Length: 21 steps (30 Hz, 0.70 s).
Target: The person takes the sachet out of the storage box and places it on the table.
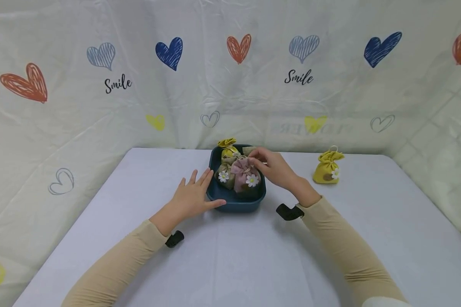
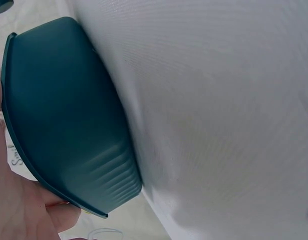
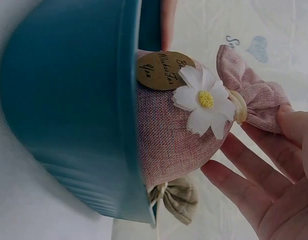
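Note:
A dark teal plastic basin (image 1: 236, 207) stands on the white table and holds several small drawstring pouches. My right hand (image 1: 275, 168) pinches the gathered top of a pink pouch (image 3: 174, 132), which bears a white flower and a round brown tag. Beside it are a grey-green pouch (image 1: 227, 183) with a white flower and, at the back, a yellow pouch (image 1: 227, 143). Another grey-green pouch top (image 1: 248, 150) peeks out behind my right fingers. My left hand (image 1: 188, 199), fingers spread and straight, rests along the basin's left rim, its thumb over the front edge.
To the right on the table (image 1: 353, 221) stands a yellow pouch (image 1: 325, 171) with a white flower and a loop on top. A pale curtain (image 1: 253, 94) printed with hearts and "Smile" hangs behind the table's back edge.

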Tool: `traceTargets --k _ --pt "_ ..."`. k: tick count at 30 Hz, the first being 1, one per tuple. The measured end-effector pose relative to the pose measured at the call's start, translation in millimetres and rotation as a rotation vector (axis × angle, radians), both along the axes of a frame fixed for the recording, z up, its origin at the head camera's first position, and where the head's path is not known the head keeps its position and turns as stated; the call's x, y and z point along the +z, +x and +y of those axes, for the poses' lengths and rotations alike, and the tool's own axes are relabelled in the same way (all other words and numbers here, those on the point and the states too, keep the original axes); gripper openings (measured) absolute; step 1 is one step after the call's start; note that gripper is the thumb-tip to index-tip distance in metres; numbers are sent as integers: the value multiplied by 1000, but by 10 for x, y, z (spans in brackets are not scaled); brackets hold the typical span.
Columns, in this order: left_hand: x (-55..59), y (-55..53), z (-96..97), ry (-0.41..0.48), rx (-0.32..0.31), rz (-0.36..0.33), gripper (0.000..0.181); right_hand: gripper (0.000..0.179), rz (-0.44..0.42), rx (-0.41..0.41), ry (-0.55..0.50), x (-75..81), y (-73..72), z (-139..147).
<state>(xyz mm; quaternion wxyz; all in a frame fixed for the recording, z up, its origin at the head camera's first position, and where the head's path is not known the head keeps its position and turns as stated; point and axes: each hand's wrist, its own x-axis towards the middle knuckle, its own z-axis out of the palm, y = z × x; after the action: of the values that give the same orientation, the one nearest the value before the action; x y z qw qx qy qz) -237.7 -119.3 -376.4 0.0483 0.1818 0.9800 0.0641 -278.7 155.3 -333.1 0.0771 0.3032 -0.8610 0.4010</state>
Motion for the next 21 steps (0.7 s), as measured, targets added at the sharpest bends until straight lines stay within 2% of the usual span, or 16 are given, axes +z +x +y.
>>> traceTargets --k 8,11,16,21 --pt "17 7 -4 2 -1 -5 110 13 18 -40 -16 113 66 -14" --pt "25 9 -2 3 -1 -6 110 14 -3 -59 -47 144 70 -4" --pt "34 16 0 10 -2 -6 109 16 -85 -77 -132 198 73 45" --pt "27 16 -5 8 -5 -4 109 19 -117 -91 -156 256 76 93"
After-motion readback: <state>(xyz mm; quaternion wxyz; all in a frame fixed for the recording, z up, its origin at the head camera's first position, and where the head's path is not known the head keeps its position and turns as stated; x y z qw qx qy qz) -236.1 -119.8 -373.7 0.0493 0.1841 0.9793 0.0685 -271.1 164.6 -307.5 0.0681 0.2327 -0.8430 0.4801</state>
